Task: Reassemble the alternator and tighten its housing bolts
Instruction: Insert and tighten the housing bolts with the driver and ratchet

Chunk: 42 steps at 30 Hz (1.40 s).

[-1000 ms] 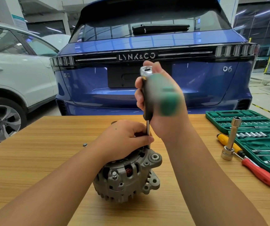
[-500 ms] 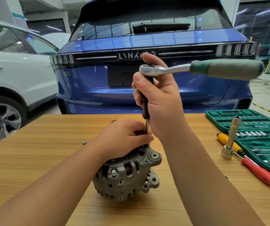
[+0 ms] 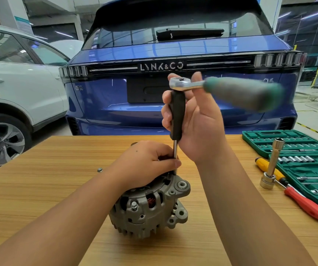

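Note:
A grey cast alternator [image 3: 150, 208] stands on the wooden table [image 3: 39, 189], copper windings showing through its slots. My left hand [image 3: 146, 162] presses down on its top, with thumb and fingers pinching the thin steel shaft [image 3: 175, 150] of an upright driver. My right hand [image 3: 194, 120] wraps the driver's black grip [image 3: 177, 114]. On top of that grip sits a ratchet head [image 3: 181, 83], whose green handle [image 3: 244, 93] points right and is blurred. The shaft's tip is hidden behind my left fingers.
A green socket case [image 3: 296, 156] lies open at the right, with a tall socket on an extension [image 3: 273, 164], a yellow screwdriver [image 3: 269, 167] and a red one [image 3: 305, 204] beside it. A small loose bolt [image 3: 99, 169] lies left of the alternator. A blue car [image 3: 173, 54] stands behind the table.
The ratchet handle swung from pointing toward me round to the right, then dipped slightly lower. My left hand and the alternator stayed put.

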Tool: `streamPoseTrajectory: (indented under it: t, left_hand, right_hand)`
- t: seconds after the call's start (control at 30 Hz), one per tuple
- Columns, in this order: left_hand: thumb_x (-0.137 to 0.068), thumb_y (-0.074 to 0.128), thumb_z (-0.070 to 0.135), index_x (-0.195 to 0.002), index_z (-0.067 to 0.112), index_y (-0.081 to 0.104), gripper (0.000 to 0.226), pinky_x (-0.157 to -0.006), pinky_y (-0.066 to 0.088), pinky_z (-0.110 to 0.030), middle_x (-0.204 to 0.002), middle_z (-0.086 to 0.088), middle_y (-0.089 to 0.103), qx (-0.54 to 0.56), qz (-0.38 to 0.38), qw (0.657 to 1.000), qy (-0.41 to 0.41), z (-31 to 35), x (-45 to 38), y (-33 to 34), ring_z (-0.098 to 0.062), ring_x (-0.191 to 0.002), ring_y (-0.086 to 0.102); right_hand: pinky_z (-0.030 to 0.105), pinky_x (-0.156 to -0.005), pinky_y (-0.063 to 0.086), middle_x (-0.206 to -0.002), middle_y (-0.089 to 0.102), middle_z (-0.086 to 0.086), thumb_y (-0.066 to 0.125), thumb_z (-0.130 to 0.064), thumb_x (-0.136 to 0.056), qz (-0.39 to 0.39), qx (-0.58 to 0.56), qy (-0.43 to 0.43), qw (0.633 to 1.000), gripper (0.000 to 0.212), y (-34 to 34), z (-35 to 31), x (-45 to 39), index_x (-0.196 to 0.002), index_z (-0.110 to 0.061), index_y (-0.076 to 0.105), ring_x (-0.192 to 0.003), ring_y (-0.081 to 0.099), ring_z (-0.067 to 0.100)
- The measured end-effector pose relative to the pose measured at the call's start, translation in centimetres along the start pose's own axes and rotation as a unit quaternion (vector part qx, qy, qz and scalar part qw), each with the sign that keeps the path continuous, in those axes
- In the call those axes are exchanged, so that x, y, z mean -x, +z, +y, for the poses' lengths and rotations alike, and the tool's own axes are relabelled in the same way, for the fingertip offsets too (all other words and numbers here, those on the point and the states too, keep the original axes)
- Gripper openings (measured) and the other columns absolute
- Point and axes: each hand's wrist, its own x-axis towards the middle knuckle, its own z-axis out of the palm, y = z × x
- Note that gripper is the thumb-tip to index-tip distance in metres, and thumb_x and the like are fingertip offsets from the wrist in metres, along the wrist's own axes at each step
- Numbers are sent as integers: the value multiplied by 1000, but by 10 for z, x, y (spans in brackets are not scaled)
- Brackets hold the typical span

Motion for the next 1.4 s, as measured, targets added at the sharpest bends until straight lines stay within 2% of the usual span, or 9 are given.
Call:
streamPoseTrajectory:
  t: [0.17,0.37,0.67,0.93,1.03,1.17,1.27,1.33,1.4]
  left_hand:
    - [-93,60,58,-103,44,72,21,-71,44,-21,-94,27,67,4,-4,1000,-4,-4,-1,1,12,-92,56]
    - [-93,61,56,-97,42,71,18,-70,44,-22,-92,23,67,-1,4,1000,-4,-4,-1,1,11,-91,55]
    - [-94,60,56,-104,42,72,21,-76,50,-24,-95,22,71,11,-6,1000,-22,-3,0,1,12,-87,59]
    - [-94,61,53,-98,37,73,20,-72,47,-25,-91,17,70,11,2,1000,-5,-2,1,1,7,-88,59]
    - [-94,60,53,-98,37,73,20,-71,45,-24,-91,17,70,6,0,1000,-4,-1,1,1,9,-88,57]
    - [-93,59,56,-99,43,71,19,-69,40,-20,-93,22,68,3,-2,1000,3,-2,1,1,11,-92,56]
    - [-93,59,57,-104,43,72,23,-73,44,-21,-95,22,69,1,-5,1000,7,-2,1,1,9,-92,57]
    - [-94,60,55,-99,44,70,16,-71,42,-20,-94,22,67,-5,3,1000,9,-3,1,1,11,-94,54]
    - [-94,62,53,-96,45,70,12,-70,41,-19,-93,22,67,2,8,1000,11,-3,1,1,11,-95,54]
  right_hand:
    - [24,-47,28,-64,41,-1,72,-25,-93,114,136,-53,983,19,6,1,1,-76,-20,65,-54,30,13]
    - [25,-61,33,-74,58,-6,64,-20,-84,25,13,33,999,22,-7,-6,0,-106,-19,63,-57,49,9]
    - [27,-62,38,-86,48,13,58,-4,-95,-30,123,-107,986,39,6,14,3,-121,-32,61,-64,46,14]
    - [32,-64,37,-87,67,9,37,-52,-94,-76,-8,-12,997,54,-3,7,2,-125,-16,63,-66,51,22]
    - [29,-61,37,-82,65,6,37,-58,-98,-34,-2,2,999,55,2,5,1,-120,-14,61,-62,50,19]
    - [21,-46,32,-67,49,0,62,-36,-96,72,125,-83,986,21,11,5,4,-87,-17,62,-52,36,12]
    - [22,-46,30,-60,42,-4,71,-26,-94,123,154,-76,977,19,8,1,3,-76,-23,68,-50,32,10]
    - [27,-54,31,-64,48,-4,70,-25,-93,84,94,-24,992,6,1,-7,2,-87,-24,69,-52,38,10]
    - [28,-60,33,-71,52,-4,65,-22,-93,32,33,2,999,19,-5,-10,2,-112,-22,64,-58,44,10]
